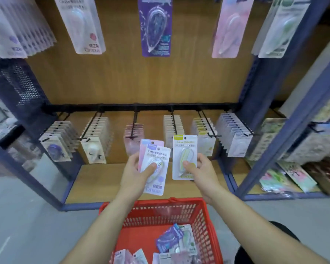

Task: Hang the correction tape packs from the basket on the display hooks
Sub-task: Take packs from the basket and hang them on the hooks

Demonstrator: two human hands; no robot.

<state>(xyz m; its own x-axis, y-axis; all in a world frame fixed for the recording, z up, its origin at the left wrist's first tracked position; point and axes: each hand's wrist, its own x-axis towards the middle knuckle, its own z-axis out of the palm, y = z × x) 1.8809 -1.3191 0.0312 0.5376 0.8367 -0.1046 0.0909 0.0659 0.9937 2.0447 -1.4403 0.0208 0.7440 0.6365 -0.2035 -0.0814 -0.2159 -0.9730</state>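
Note:
My left hand (pixel 136 173) grips two stacked correction tape packs (pixel 156 157), a white one in front of a pink one, thumb pressed on the blister. My right hand (pixel 200 170) holds a yellow-green pack (pixel 185 149) upright, thumb on its front. Both packs hover in front of the lower row of display hooks (pixel 134 128), which carry several rows of hanging packs. The red basket (pixel 151 208) stands below my arms with several loose packs (pixel 171 239) inside.
An upper row of hanging packs (pixel 154 25) lines the wooden back panel. Blue shelf uprights (pixel 286 111) frame the bay. A neighbouring shelf on the right holds assorted stationery packs (pixel 293 174). Grey floor lies to the left.

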